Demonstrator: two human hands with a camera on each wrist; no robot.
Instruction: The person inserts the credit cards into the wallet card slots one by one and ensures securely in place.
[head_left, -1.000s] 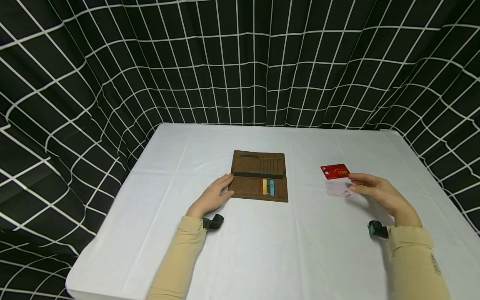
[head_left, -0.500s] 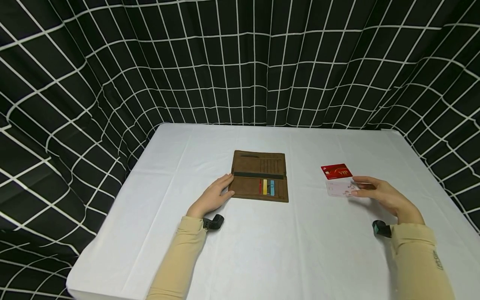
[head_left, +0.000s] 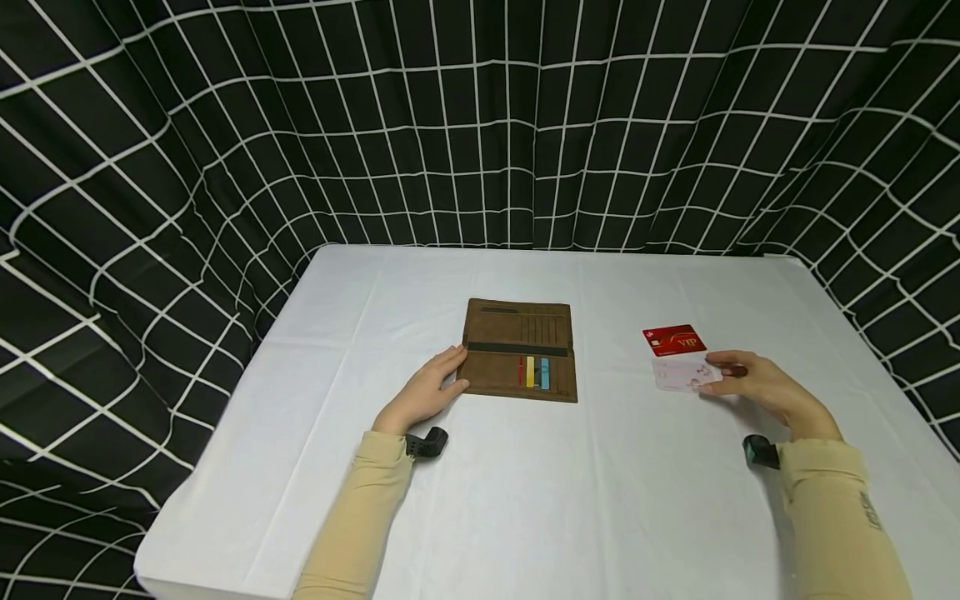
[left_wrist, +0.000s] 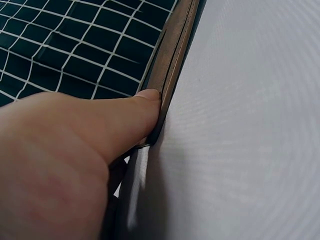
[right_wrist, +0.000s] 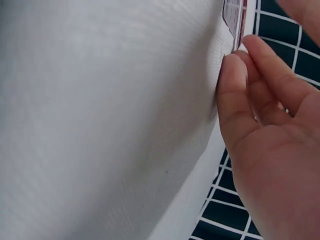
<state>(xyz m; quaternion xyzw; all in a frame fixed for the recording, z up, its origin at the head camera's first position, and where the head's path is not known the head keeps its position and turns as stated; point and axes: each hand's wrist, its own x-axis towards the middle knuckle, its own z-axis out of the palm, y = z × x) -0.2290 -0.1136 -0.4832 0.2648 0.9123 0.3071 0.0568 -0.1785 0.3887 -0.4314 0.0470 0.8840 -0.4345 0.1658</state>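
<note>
An open brown wallet [head_left: 517, 375] lies flat, with red, yellow and blue card edges showing in its lower half. My left hand [head_left: 423, 396] rests at its left side, fingers extended and thumb [left_wrist: 135, 112] pressing the edge. To the right, a red card [head_left: 673, 340] marked VIP lies just beyond a pale pinkish card [head_left: 678, 374]. My right hand [head_left: 772, 392] pinches the right edge of the pale card between thumb and fingers. In the right wrist view, thumb and fingertips [right_wrist: 232, 72] meet close at the table surface beside the cards.
A white cloth [head_left: 600, 492] covers the table. Black curtains with a white grid [head_left: 510, 125] stand behind it and along both sides. Each wrist carries a small black camera [head_left: 427, 443] on a strap.
My right hand has shifted slightly right and off the red card, so more of that card shows. A finger is now curled in beneath. The left hand and wallet stay put.
</note>
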